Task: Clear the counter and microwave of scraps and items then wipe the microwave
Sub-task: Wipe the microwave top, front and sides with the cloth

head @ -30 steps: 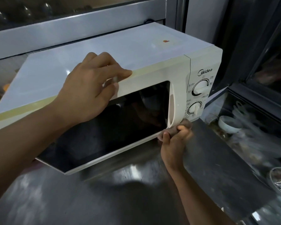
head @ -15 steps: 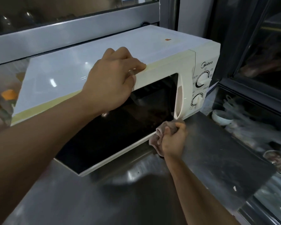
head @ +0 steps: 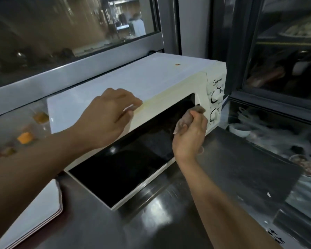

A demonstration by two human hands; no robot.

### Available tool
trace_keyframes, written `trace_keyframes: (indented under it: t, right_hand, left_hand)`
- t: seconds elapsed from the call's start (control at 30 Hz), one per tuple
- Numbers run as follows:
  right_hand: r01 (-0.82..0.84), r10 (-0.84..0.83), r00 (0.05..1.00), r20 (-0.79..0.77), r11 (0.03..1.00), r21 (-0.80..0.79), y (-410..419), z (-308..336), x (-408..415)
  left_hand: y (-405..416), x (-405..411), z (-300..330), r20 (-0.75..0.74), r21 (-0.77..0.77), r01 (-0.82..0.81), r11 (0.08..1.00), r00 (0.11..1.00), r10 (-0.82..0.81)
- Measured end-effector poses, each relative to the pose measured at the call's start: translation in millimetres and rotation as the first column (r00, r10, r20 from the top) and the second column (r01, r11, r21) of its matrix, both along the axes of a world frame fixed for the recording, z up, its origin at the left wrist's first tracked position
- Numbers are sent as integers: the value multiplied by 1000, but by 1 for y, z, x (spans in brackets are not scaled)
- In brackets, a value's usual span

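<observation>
Your steel bench carries the microwave at centre frame and stacked white boards at lower left.

the left hand is resting knuckles-up with fingers curled over an edge; the right hand is gripping a bunched cloth, both forearms reaching forward.

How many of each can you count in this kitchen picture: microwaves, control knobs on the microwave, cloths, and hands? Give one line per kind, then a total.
Microwaves: 1, the white microwave.
Control knobs: 2, the upper knob and the lower knob.
Cloths: 1, the cloth gripped in the right hand.
Hands: 2, the left hand and the right hand.
Total: 6
</observation>
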State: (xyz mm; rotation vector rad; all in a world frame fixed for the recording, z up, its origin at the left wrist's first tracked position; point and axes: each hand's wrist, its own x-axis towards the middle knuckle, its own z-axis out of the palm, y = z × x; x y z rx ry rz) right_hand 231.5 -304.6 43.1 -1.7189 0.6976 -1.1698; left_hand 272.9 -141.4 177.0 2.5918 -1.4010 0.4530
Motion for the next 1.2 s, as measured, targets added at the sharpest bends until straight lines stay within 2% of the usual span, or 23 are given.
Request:
trace_keyframes:
  t: [0.23, 0.33, 0.47, 0.57, 0.67, 0.77, 0.97, 1.1, 1.2]
  right_hand:
    - [21, -16, 997, 73, 998, -61, 3, 22, 3]
    - [3, 10, 991, 130, 995, -96, 1, 27, 4]
    - [-73, 107, 979, 173, 978, -195, 5, -15, 7]
    - [-133, 136, 985, 106, 990, -36, 12, -67, 6]
    - [-141, 139, 988, 65, 989, 33, 14, -82, 3]
    - [-46, 45, 999, 22, 998, 49, 16, -67, 2]
    - [-47, 74, 982, 172, 986, -160, 31, 5, -2]
    - [-84, 128, 975, 181, 970, -229, 31, -2, 0]
    - [-79, 109, 982, 156, 979, -187, 10, -15, 9]
  left_hand:
    - [5, 2, -9, 3, -55, 29, 998, 1000, -29]
    - [5, 4, -10, -51, -95, 18, 995, 998, -23]
    - [6, 5, -12, -70, -123, -1, 992, 998, -8]
    - [6, 7, -13, -108, -157, -14, 988, 994, -3]
    - [6, 8, -13, -115, -162, -28, 986, 993, 9]
    - [5, 6, -14, -97, -159, -22, 987, 995, 6]
    - [4, 5, -14, -113, -183, -16, 983, 994, -5]
    - [5, 5, -14, -129, -198, -15, 980, 992, -11]
    - [5, 5, -14, -133, -197, -11, 980, 991, -16]
